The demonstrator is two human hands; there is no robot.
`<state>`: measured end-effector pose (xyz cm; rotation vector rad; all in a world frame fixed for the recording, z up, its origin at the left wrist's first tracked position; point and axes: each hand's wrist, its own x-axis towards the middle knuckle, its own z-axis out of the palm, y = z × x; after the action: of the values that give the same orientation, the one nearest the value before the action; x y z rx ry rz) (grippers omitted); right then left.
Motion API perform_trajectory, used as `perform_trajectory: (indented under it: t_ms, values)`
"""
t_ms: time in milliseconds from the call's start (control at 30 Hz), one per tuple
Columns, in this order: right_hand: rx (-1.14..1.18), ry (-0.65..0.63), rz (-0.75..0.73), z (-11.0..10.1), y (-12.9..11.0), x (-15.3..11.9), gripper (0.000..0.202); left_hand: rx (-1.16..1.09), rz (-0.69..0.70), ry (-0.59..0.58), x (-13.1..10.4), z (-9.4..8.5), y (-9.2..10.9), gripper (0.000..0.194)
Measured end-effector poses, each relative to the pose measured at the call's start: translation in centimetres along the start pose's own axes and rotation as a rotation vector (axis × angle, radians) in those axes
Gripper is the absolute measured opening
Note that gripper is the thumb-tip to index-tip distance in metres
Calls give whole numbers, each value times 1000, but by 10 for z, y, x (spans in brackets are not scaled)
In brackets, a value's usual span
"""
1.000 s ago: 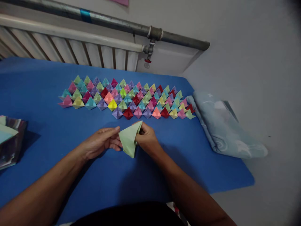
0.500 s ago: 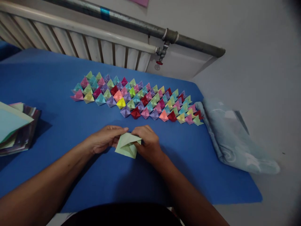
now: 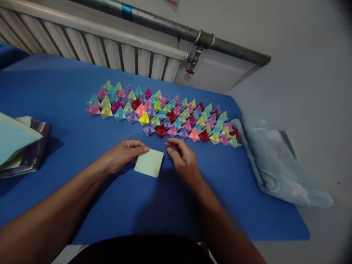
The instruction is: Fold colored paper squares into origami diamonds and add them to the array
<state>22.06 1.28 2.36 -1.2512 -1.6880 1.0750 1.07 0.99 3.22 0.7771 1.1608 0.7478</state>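
A pale green square of folded paper (image 3: 149,163) is pinched at its upper left corner between the thumb and fingers of my left hand (image 3: 125,154). The square looks flat, its upper face smooth. My right hand (image 3: 182,157) hovers just right of the paper, apart from it, with fingers curled loosely and nothing visible in them. Beyond both hands stand rows of small folded paper boats (image 3: 167,116) in many colours, set close together on the blue table (image 3: 110,212).
At the left lies a stack of coloured paper sheets (image 3: 19,146). A folded grey-blue cloth (image 3: 275,168) hangs over the table's right edge. Behind the table run a white radiator (image 3: 110,53), a metal pipe (image 3: 165,25) and a red-handled valve (image 3: 190,72).
The green paper has gone from a partly raised fold to a flat square. My right hand has let go of it and moved right, while my left hand keeps its hold.
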Motion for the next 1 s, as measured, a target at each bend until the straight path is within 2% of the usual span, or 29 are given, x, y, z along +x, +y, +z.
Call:
perform_trajectory:
  t_ms: [67,100,167,233,433,633,767,867,1000]
  values:
    - [172,-96,221,3,-6,0,26,44,45,-29,-2,2,-2,22]
    - [212,-163,286,5,-8,0,26,66,61,-37,-3,4,-3,22]
    - [231,-254,354,9,-11,-1,24,91,83,-40,-4,6,-5,23]
    - [229,-275,382,11,-10,-2,26,77,99,-28,-3,8,-7,24]
    - [217,-189,357,14,-3,-3,34,96,136,14,0,10,-11,30]
    - [252,-263,396,14,-6,-1,33,50,150,-2,-1,10,-9,33]
    - [276,-256,373,17,-8,-3,29,60,188,2,-1,10,-7,32]
    - [266,-188,312,20,-8,-5,29,27,178,-19,-1,11,-9,32]
    - [272,-100,302,21,-6,-19,30,36,177,-114,-10,14,-15,33]
